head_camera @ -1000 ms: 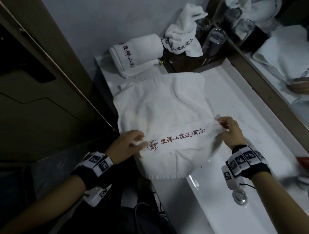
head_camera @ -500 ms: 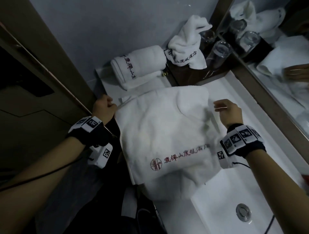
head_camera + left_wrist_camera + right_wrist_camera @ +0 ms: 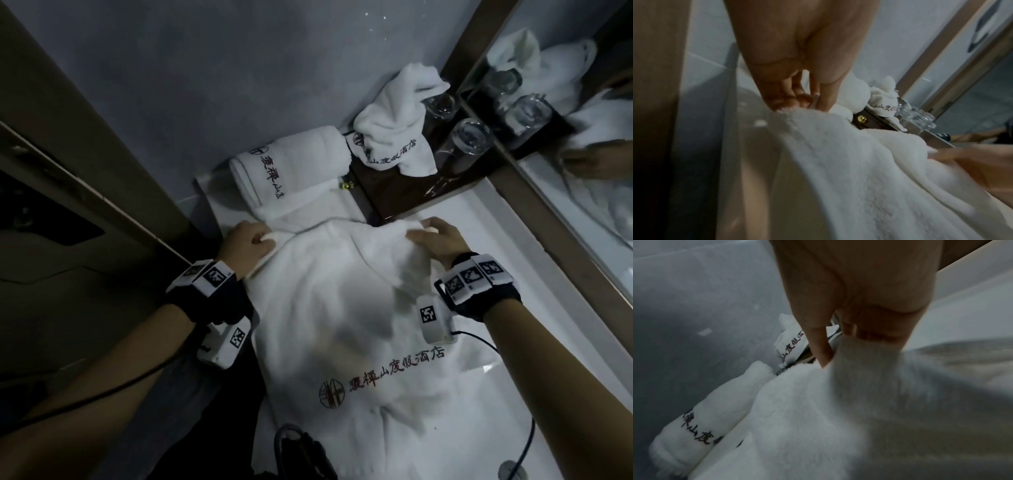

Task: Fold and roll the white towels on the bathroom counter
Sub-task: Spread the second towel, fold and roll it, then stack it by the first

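A large white towel [image 3: 342, 308] with red lettering lies spread on the white counter [image 3: 513, 267], its near end hanging over the front edge. My left hand [image 3: 250, 240] pinches the towel's far left corner [image 3: 789, 112]. My right hand [image 3: 435, 240] pinches the far right corner [image 3: 859, 350]. Just beyond, against the wall, sits a rolled white towel [image 3: 291, 168] [image 3: 705, 415] with lettering. A crumpled white towel [image 3: 394, 130] [image 3: 881, 99] lies on a dark tray behind it.
Two upturned glasses [image 3: 469, 140] stand on the dark tray [image 3: 387, 192] beside the mirror [image 3: 582, 137] on the right. A sink drain [image 3: 512, 471] shows at the lower right. A wooden door frame [image 3: 85, 154] bounds the left side.
Both hands have moved from the towel's near lettered edge up to its far corners and now pinch them. The view has tilted so the towel sits lower in frame.
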### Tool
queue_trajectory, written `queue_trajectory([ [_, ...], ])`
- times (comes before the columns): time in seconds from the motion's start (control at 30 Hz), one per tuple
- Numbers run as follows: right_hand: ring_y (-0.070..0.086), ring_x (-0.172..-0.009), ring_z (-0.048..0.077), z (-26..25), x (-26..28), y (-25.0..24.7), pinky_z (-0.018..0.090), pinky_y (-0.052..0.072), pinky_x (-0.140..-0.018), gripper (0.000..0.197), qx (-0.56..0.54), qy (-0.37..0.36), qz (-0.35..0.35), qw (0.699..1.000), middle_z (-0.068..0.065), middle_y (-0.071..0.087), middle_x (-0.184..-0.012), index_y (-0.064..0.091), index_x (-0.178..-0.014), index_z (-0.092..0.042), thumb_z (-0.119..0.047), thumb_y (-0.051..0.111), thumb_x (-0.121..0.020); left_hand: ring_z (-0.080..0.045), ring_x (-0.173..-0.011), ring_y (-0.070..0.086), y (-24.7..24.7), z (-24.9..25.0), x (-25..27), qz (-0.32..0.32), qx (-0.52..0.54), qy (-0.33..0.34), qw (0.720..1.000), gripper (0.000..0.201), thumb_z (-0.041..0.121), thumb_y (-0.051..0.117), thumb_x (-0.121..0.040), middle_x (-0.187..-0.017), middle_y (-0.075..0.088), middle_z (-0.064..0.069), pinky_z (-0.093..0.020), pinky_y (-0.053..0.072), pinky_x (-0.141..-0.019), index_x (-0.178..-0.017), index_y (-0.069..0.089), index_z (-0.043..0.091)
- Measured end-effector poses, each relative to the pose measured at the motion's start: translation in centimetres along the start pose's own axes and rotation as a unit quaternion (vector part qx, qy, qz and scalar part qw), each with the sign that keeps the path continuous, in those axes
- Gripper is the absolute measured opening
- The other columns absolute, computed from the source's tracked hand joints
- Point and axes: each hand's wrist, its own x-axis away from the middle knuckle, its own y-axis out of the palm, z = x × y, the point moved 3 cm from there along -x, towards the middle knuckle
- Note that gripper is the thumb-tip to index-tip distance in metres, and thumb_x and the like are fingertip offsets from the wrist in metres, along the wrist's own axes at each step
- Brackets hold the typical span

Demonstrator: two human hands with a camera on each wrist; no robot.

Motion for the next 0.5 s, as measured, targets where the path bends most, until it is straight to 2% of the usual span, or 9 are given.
queue_trajectory([
  [0.03,0.057,-0.069,0.021,-0.1,0.1,-0.2,0.027,0.045,-0.063,0.018,-0.048,-0.026,0.018,0.998,0.01,0.062,-0.083,0.056,-0.072,-0.02,-0.007,0.063,-0.082,-0.039,-0.075,0.058,-0.7,0.3,0.0,0.019,0.007,0.021,1.0,0.014,0.006,0.058,-0.085,-0.085,0.059,-0.031,-0.041,0.047,-0.07,-0.083,0.06,-0.008],
  [0.1,0.054,-0.051,0.012,-0.8,0.4,-1.2,0.02,0.042,-0.051,0.03,-0.13,-0.074,0.053,0.987,0.001,0.06,-0.064,0.053,-0.065,-0.021,0.006,0.057,-0.079,-0.039,-0.072,0.057,-2.6,0.8,-0.1,0.068,0.03,0.051,0.996,0.011,0.005,0.055,-0.086,-0.087,0.056,-0.03,-0.04,0.048,-0.069,-0.085,0.06,-0.005],
  [0.17,0.052,-0.045,0.003,-2.0,0.6,-2.5,0.016,0.042,-0.047,0.034,-0.154,-0.12,0.084,0.977,-0.008,0.058,-0.056,0.052,-0.066,-0.02,0.012,0.052,-0.078,-0.029,-0.065,0.055,-4.9,1.5,-0.4,0.13,0.032,0.075,0.988,0.01,0.008,0.054,-0.087,-0.084,0.057,-0.026,-0.03,0.046,-0.063,-0.082,0.059,0.001],
  [0.2,0.051,-0.049,0.002,-3.0,0.6,-3.1,0.017,0.043,-0.049,0.034,-0.155,-0.148,0.099,0.972,-0.008,0.056,-0.057,0.051,-0.067,-0.02,0.013,0.052,-0.078,-0.028,-0.062,0.055,-6.2,1.9,-0.7,0.162,0.028,0.09,0.982,0.012,0.01,0.053,-0.086,-0.081,0.059,-0.026,-0.028,0.046,-0.061,-0.079,0.058,0.002],
  [0.3,0.052,-0.064,0.004,-5.5,-0.2,-4.4,0.019,0.045,-0.062,0.027,-0.145,-0.203,0.132,0.959,-0.003,0.055,-0.072,0.051,-0.076,-0.02,0.006,0.057,-0.079,-0.031,-0.072,0.06,-8.9,3.2,-2.3,0.224,0.07,0.093,0.968,0.014,0.013,0.052,-0.088,-0.084,0.061,-0.029,-0.039,0.053,-0.071,-0.087,0.059,0.0],
  [0.37,0.06,-0.085,0.014,-6.4,-1.2,-4.2,0.028,0.05,-0.075,0.024,-0.111,-0.196,0.107,0.968,0.006,0.063,-0.093,0.057,-0.097,-0.013,0.003,0.059,-0.08,-0.015,-0.064,0.057,-9.3,3.9,-3.3,0.225,0.118,0.084,0.964,0.007,0.005,0.052,-0.087,-0.079,0.059,-0.015,-0.028,0.052,-0.066,-0.091,0.054,0.011],
  [0.4,0.06,-0.097,0.02,-6.4,-1.7,-3.8,0.033,0.05,-0.082,0.033,-0.092,-0.181,0.087,0.975,0.011,0.063,-0.107,0.055,-0.111,-0.008,0.004,0.06,-0.08,-0.009,-0.062,0.053,-9.0,4.2,-3.6,0.213,0.118,0.077,0.967,0.016,0.0,0.053,-0.085,-0.076,0.055,-0.007,-0.021,0.048,-0.063,-0.094,0.051,0.013],
  [0.43,0.057,-0.107,0.024,-6.2,-1.9,-3.3,0.033,0.048,-0.087,0.042,-0.072,-0.164,0.076,0.981,0.015,0.06,-0.118,0.051,-0.121,-0.003,0.003,0.061,-0.081,-0.012,-0.064,0.051,-8.5,4.3,-3.6,0.194,0.104,0.068,0.973,0.024,-0.003,0.054,-0.082,-0.079,0.052,-0.004,-0.02,0.043,-0.063,-0.101,0.05,0.011],
  [0.5,0.053,-0.117,0.028,-5.0,-1.5,-2.5,0.028,0.042,-0.093,0.048,0.004,-0.148,0.086,0.985,0.017,0.056,-0.128,0.046,-0.127,-0.001,-0.001,0.062,-0.083,-0.022,-0.083,0.051,-6.9,3.5,-2.8,0.162,0.075,0.056,0.982,0.041,-0.006,0.057,-0.078,-0.099,0.045,-0.011,-0.024,0.042,-0.077,-0.118,0.045,0.0],
])
